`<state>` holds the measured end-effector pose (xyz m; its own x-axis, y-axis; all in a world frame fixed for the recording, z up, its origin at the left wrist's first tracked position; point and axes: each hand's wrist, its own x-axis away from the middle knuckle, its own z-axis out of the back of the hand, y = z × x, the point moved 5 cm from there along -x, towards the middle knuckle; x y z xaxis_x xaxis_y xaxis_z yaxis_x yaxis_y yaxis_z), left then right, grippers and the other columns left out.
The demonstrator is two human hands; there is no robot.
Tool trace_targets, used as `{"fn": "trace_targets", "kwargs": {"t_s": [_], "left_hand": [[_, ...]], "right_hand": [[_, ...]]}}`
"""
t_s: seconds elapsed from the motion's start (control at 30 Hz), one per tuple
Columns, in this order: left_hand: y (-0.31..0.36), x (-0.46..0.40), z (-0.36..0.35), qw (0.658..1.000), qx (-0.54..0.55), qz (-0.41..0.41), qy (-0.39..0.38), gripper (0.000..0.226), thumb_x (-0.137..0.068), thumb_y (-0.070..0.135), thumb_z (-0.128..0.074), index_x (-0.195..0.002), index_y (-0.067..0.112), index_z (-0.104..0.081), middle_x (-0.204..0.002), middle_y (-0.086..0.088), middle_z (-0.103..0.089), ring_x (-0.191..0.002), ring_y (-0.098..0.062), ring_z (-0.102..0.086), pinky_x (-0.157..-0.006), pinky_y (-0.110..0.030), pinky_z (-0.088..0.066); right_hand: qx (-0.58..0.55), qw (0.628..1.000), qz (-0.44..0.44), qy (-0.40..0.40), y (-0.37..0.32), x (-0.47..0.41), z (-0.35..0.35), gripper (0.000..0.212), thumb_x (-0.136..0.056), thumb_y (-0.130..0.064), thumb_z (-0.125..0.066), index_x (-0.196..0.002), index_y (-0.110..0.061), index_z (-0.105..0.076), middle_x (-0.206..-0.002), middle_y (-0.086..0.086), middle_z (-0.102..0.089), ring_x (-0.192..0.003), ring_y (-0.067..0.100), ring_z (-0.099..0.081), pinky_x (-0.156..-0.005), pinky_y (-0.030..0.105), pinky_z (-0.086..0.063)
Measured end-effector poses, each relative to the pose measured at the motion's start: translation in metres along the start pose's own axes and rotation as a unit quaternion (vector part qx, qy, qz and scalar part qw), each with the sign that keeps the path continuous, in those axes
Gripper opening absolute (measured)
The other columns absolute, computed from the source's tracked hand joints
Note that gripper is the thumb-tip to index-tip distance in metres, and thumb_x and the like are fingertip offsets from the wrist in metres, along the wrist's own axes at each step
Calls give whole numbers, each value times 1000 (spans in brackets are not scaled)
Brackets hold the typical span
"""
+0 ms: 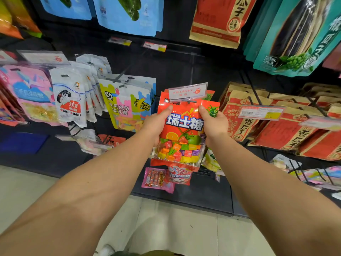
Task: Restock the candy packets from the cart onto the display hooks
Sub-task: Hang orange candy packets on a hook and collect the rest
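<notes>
Setting: a shop aisle with snack bags hanging on a dark display wall; pale floor tiles below.
Candy packet point(182, 130): a red bag of mixed fruit sweets, held upright at the wall, its top edge tucked just under a clear price tag holder point(187, 91).
Left hand point(156, 124): its grip wraps the packet's left edge, thumb flat across the front.
Right hand point(215, 124): its grip wraps the right edge the same way, thumb on front.
Why two hands: holding both sides likely keeps the bag square, so its hang slot lines up with the hook.
Hook: hidden behind the tag holder; whether the slot is threaded yet, I cannot tell.
Neighbours: White Rabbit bags point(71, 100) to the left, brown-and-red seed bags point(276, 133) to the right.
Cart: not in sight.
</notes>
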<state>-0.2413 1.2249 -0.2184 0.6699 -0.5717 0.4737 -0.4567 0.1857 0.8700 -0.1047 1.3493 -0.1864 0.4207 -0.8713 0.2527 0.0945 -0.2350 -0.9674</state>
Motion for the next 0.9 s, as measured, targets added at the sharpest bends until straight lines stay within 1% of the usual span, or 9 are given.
{"fn": "trace_targets", "kwargs": {"t_s": [0.1,0.2,0.33,0.47,0.53,0.6,0.67,0.77,0.9], "left_hand": [[4,0,0,1000,-6,-2,29,48,-86,56,-68,-110,16,-63,-84,-2,-75,-73,-16,-73,-55,-26,-53],[4,0,1,999,-22,4,48,51,-86,59,-66,-112,15,-62,-85,-2,-73,-77,-16,-71,-56,-27,-48],[1,-2,0,998,-36,7,53,52,-86,61,-65,-109,15,-61,-86,-2,-72,-79,-16,-69,-65,-29,-52],[7,-5,-3,997,-30,10,72,57,-81,63,-69,-109,14,-62,-90,-5,-74,-83,-22,-72,-76,-34,-58],[9,-8,-2,993,-61,2,101,70,-76,66,-71,-120,11,-62,-103,-6,-74,-92,-25,-70,-86,-39,-57],[10,-6,1,981,-138,-38,132,65,-83,58,-70,-125,10,-60,-116,-6,-70,-96,-24,-65,-84,-33,-50],[10,2,7,954,-240,-81,161,63,-89,51,-67,-135,10,-53,-131,-8,-63,-111,-28,-62,-85,-33,-46],[6,12,24,889,-392,-153,180,68,-89,53,-65,-142,14,-48,-140,-7,-56,-127,-29,-53,-99,-41,-45],[0,25,59,783,-567,-198,165,59,-91,54,-60,-141,22,-49,-135,-7,-56,-125,-32,-50,-98,-42,-43]], "right_hand": [[27,1000,13,-1,-7,-2,-3,17,-88,-36,-73,-88,-23,-63,-87,-2,-75,-77,14,-74,-66,31,-60],[60,998,4,17,-7,-3,-6,26,-84,-45,-74,-93,-24,-62,-94,-2,-74,-83,16,-73,-69,33,-60],[70,997,-4,36,5,-10,-7,97,-50,-77,-72,-128,-20,-57,-115,-1,-70,-104,25,-69,-88,48,-58],[96,994,-17,41,-3,-8,-5,43,-84,-53,-70,-108,-19,-57,-100,-1,-70,-87,17,-70,-79,38,-60],[100,994,-19,51,-1,-15,-3,41,-86,-50,-69,-109,-21,-53,-101,-2,-67,-89,17,-68,-84,39,-59],[100,993,-16,64,3,-15,-2,48,-86,-48,-71,-118,-22,-46,-107,-3,-62,-92,18,-64,-87,39,-56],[124,986,-18,107,13,-11,2,60,-81,-49,-74,-123,-19,-44,-121,5,-58,-104,26,-63,-94,45,-53],[212,967,-11,139,29,-2,1,41,-84,-46,-71,-101,-20,-45,-121,11,-57,-109,33,-59,-97,47,-50],[392,917,76,-10,45,18,-51,20,-89,-36,-65,-78,-26,-51,-105,9,-68,-102,33,-63,-88,39,-52]]}}
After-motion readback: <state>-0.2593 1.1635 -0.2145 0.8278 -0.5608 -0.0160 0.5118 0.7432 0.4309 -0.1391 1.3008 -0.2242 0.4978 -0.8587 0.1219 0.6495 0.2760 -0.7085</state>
